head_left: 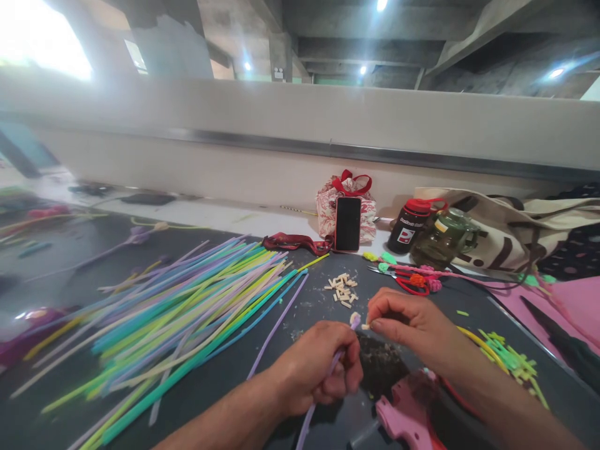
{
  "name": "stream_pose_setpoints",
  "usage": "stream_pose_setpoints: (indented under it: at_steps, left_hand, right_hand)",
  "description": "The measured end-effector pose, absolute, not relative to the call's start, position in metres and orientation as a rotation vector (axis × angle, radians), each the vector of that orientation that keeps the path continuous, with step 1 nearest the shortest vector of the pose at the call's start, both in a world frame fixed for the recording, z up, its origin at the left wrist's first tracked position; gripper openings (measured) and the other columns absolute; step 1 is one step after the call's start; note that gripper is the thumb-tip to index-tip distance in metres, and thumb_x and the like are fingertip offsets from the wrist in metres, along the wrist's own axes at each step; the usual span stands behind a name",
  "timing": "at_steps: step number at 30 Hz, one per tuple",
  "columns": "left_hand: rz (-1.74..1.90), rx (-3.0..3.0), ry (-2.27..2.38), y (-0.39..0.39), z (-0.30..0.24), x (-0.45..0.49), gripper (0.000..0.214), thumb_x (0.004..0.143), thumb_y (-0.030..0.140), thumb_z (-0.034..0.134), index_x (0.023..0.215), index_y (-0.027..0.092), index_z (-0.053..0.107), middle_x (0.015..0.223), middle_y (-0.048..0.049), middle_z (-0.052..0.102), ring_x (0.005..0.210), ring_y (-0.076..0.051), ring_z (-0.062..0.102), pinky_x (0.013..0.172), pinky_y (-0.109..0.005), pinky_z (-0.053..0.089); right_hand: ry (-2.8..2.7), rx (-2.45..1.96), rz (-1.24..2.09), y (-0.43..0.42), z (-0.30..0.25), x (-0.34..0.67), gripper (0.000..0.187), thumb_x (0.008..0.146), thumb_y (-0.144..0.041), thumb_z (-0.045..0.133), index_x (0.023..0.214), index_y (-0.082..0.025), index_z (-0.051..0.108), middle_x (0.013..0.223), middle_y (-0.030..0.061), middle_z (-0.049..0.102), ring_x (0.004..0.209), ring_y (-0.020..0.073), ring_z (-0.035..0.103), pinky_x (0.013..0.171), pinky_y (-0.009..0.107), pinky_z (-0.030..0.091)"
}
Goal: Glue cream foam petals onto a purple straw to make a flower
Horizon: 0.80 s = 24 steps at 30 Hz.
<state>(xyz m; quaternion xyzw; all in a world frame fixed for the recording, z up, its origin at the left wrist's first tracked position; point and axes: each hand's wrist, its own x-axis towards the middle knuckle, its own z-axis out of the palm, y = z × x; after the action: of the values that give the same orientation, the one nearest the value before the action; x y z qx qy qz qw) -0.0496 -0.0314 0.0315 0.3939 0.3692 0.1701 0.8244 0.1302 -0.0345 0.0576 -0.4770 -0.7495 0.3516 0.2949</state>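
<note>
Stems (pixel 187 306) across desk's (pixel 234 375) left half; pieces (pixel 343 289) piled right of them. Phone (pixel 347 225) at far edge, before bag (pixel 327 209); bottle (pixel 407 230) to right.

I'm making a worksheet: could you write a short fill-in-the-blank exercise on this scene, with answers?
The left hand holds a long stick coloured ____.
A small beige piece is at the fingertips of the ____ hand.
The phone stands before a patterned bag with ____ handles.
The pile of coloured sticks lies mostly on the picture's ____ side.
Missing words: purple; right; red; left.
</note>
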Motion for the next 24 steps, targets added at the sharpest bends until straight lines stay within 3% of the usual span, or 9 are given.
stream_pose_setpoints:
  at_steps: [24]
  left_hand:
    - [0.439, 1.079, 0.865, -0.0355, 0.0216, -0.0457, 0.014, 0.066, 0.025, 0.035, 0.059, 0.018, 0.045, 0.04, 0.0047, 0.047, 0.026, -0.005, 0.028, 0.029, -0.017, 0.019]
  right_hand:
    - [-2.164, -1.275, 0.627, -0.038, 0.0518, 0.1246, 0.015, 0.081, -0.017, 0.052, 0.069, -0.02, 0.061, 0.078, 0.0011, 0.058, 0.076, 0.0145, 0.056, 0.069, 0.026, 0.042]
